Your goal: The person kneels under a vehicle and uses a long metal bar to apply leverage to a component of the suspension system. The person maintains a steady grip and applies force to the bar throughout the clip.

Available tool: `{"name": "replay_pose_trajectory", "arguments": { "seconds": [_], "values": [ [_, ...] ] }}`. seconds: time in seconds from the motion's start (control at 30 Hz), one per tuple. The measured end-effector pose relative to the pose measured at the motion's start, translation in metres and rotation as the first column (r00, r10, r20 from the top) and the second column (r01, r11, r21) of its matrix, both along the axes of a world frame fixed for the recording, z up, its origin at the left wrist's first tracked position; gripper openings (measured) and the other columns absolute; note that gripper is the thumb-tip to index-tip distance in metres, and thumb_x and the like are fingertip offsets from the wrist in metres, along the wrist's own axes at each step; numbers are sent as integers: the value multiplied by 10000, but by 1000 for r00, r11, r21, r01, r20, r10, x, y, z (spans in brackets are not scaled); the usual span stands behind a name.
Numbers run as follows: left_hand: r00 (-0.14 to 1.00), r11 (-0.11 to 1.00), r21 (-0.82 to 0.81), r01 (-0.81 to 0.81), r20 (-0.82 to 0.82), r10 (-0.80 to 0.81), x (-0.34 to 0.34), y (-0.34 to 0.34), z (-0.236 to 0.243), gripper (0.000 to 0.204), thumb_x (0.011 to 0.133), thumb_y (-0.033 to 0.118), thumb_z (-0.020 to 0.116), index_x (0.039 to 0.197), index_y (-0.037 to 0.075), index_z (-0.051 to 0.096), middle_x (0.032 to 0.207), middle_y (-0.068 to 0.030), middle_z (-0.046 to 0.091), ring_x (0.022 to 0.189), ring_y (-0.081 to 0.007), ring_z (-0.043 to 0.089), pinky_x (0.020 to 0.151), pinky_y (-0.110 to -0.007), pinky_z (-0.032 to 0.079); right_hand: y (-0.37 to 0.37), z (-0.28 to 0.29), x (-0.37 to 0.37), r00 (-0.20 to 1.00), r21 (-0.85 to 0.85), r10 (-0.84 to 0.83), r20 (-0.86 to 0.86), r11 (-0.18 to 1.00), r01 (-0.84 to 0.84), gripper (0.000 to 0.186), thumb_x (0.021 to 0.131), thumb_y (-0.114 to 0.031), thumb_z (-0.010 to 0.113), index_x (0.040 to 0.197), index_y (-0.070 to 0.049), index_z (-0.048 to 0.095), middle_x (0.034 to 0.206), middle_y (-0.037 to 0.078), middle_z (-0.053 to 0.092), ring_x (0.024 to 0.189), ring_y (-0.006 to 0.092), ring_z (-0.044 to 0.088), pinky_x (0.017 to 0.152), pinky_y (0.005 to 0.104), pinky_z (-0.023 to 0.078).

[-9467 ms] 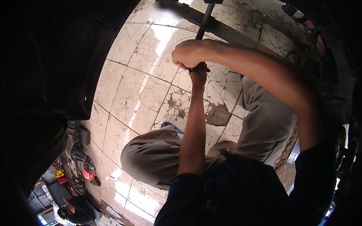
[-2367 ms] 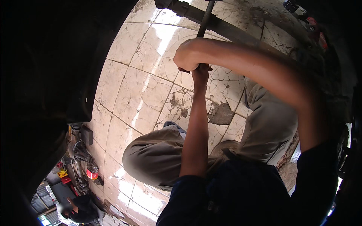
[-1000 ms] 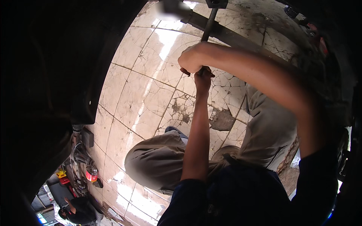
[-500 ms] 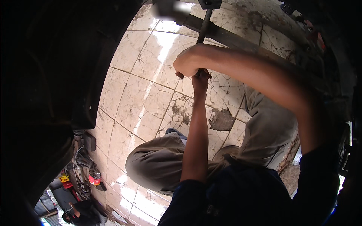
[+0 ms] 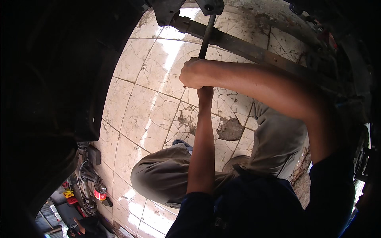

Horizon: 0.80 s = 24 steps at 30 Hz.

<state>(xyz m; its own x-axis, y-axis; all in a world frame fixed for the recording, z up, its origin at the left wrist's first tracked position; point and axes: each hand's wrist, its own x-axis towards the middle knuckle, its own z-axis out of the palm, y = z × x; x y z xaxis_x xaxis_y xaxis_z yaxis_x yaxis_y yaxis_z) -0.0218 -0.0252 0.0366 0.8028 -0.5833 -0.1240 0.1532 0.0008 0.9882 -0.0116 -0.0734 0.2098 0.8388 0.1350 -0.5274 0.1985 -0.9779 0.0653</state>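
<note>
A dark metal bar (image 5: 207,37) runs from a bracket with a hole (image 5: 211,8) at the top of the view down to my hands. My right hand (image 5: 192,74) is closed around the bar's near part, its forearm reaching across from the right with the elbow bent. Just below it, my left hand (image 5: 204,92) comes up from the lower edge and is closed at the bar's near end. The left fingers are mostly hidden behind my right hand. A second dark bracket (image 5: 166,12) hangs left of the bar.
A long flat metal beam (image 5: 246,47) crosses behind the bar. Cracked tiles cover the floor (image 5: 135,103), with a broken patch (image 5: 230,129) near my left forearm. Dark bodywork (image 5: 47,79) fills the left. At lower left are metal parts (image 5: 89,174) and another person (image 5: 89,227).
My hands and the bar's near end sit slightly lower and farther left in the view. My left fingers, partly visible before, are now covered. More of the brackets shows at the top.
</note>
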Motion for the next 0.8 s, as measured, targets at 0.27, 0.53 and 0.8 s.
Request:
{"name": "replay_pose_trajectory", "arguments": {
  "seconds": [0.27, 0.53, 0.8],
  "values": [
    [998, 987, 156, 42, 30, -47, -4, 1, 13, 473, 883, 271, 542, 1261, 25, 400, 1158, -83, 518, 1038, -166, 501, 851, -304, 397, -8, -19, 5, 992, 26, 14, 128, 1000, -18, 191, 705, -92, 608, 858, -3, 677, 880, 171, 657, 857, 316, 626, 726, 388, 517],
    [863, 962, 201, -183, 502, 59, 23, 23, -30, 367, 890, 199, 523, 1206, 27, 453, 1108, -120, 558, 966, -184, 555, 770, -312, 460, 23, -5, 21, 993, 13, 72, 91, 997, -74, 175, 714, -114, 597, 822, -3, 678, 861, 172, 657, 835, 307, 630, 705, 398, 522],
    [958, 988, 156, -17, 286, -29, 1, -10, -27, 397, 892, 168, 517, 1253, 41, 412, 1209, -118, 506, 1101, -199, 488, 877, -337, 402, -2, -20, -6, 951, -165, 175, 255, 977, -135, 165, 714, -113, 596, 814, -13, 683, 841, 134, 668, 792, 278, 640, 681, 379, 518]
  ]
}}
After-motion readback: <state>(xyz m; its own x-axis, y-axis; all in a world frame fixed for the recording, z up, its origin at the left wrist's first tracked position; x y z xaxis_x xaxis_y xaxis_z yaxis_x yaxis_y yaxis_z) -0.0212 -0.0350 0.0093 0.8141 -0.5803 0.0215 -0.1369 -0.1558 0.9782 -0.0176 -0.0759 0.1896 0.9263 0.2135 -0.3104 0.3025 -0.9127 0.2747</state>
